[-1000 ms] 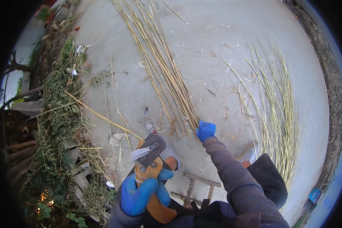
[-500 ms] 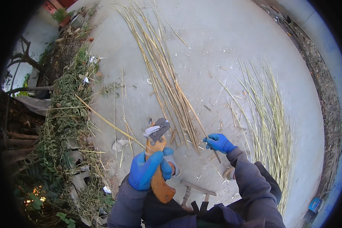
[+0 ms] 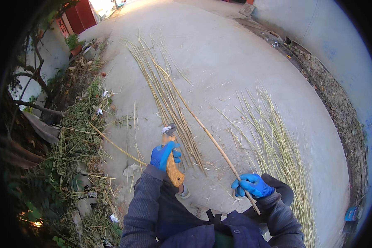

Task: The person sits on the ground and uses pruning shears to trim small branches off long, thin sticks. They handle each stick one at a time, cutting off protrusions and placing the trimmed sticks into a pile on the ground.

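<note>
Ground: a broad pale grey concrete yard floor [image 3: 235, 53] is seen under everything, curving away toward the top of the view.
Verge: a strip of green weeds and dry brush [image 3: 70, 136] is seen along the left edge of the floor.
Right spread: a fan of thin yellow-green reed stalks [image 3: 277, 144] is laid flat on the floor to the right, well apart from the other bundle.
Middle bundle: a long bundle of pale yellow dry cane stalks [image 3: 161, 91] is laid on the floor ahead of the person, running from the upper left down toward the hands.
Lifted cane: a single long pale yellow cane stalk [image 3: 202, 128] is held slanting, its lower end in the right hand and its far end reaching up across the middle bundle.
Tool: a hatchet with an orange wooden handle and a dark metal head [image 3: 170, 155] is held upright, head pointing away from the person, just beside the near end of the middle bundle.
Left hand [image 3: 164, 153]: it is blue-gloved and closed tight around the hatchet handle.
Right hand [image 3: 252, 185]: it is blue-gloved, with fingers curled shut around the lower end of the lifted cane.
</note>
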A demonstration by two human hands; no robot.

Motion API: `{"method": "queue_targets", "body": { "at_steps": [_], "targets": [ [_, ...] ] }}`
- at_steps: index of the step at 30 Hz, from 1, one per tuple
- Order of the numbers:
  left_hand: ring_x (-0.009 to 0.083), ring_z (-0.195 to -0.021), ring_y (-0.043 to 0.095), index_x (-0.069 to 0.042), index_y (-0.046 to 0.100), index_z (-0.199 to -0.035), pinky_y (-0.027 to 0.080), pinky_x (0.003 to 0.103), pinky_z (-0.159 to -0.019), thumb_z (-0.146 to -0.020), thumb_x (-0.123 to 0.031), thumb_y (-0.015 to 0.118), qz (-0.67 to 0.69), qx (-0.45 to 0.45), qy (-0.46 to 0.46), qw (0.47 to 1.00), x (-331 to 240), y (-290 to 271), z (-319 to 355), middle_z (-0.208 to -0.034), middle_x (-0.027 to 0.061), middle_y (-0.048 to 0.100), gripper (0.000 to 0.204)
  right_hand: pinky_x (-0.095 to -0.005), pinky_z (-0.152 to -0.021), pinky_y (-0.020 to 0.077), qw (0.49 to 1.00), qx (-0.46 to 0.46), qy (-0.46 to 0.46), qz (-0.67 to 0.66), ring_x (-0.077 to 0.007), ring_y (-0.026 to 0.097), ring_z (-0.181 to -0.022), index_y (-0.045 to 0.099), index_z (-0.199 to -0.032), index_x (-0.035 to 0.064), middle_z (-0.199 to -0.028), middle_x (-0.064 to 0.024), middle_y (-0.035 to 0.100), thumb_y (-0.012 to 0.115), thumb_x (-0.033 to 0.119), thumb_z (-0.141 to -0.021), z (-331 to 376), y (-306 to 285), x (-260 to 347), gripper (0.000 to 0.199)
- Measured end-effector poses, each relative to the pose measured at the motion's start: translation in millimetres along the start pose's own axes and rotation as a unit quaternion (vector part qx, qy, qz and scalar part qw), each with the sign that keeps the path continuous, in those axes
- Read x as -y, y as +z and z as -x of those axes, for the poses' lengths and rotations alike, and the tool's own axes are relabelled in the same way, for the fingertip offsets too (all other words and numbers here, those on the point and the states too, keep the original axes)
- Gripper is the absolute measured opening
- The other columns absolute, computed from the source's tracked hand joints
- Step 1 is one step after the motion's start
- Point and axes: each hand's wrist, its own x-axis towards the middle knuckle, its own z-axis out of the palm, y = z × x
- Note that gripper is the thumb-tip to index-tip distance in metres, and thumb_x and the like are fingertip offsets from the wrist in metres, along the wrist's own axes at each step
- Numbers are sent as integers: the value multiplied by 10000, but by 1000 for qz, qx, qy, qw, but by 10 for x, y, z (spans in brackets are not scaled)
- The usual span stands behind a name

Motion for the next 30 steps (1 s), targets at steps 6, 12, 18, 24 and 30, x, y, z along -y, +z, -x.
{"method": "queue_targets", "body": {
  "at_steps": [6, 12, 18, 24, 30],
  "targets": [
    [201, -596, 630, 47, 632, -1164, 544, 312, -569, -967, -328, 580, -65, 29, 13, 997, 89, 69, 303, -746, 106, 651, 427, -305, -715, 527, 992, 22, -118, -40, -182, 661, -767, 635, -1131, -32, -716, -72, 636, 487, 317, -1028, 216, 215, 51, 393],
    [176, -631, 648, 42, 633, -1169, 548, 305, -600, -973, -265, 581, -101, 226, -21, 969, 137, 253, 1390, -765, 101, 674, 367, -248, -661, 519, 979, 16, -201, -12, -124, 647, -710, 644, -1131, -8, -786, -76, 670, 465, 316, -1035, -37, 259, 311, 383],
    [149, -706, 663, 22, 603, -1237, 547, 292, -659, -978, -192, 574, -154, 352, -123, 915, 171, 483, 2147, -812, 84, 685, 337, -277, -725, 522, 957, 7, -291, 6, -120, 647, -787, 653, -1153, 6, -812, -59, 683, 475, 306, -1026, -454, 410, 689, 371],
    [128, -723, 654, 22, 607, -1237, 532, 271, -682, -970, -179, 589, -143, 369, -110, 912, 154, 589, 2320, -822, 70, 684, 334, -265, -724, 514, 951, -25, -308, 27, -113, 646, -796, 658, -1159, 12, -856, -60, 690, 495, 304, -1014, -521, 570, 958, 365],
    [128, -712, 655, 37, 604, -1224, 540, 274, -676, -968, -147, 588, -152, 333, -74, 928, 182, 664, 2337, -807, 72, 683, 315, -316, -831, 539, 955, -44, -292, 1, -200, 677, -927, 618, -1163, -43, -822, -88, 685, 463, 214, -1034, -441, 686, 1028, 327]
  ]
}}
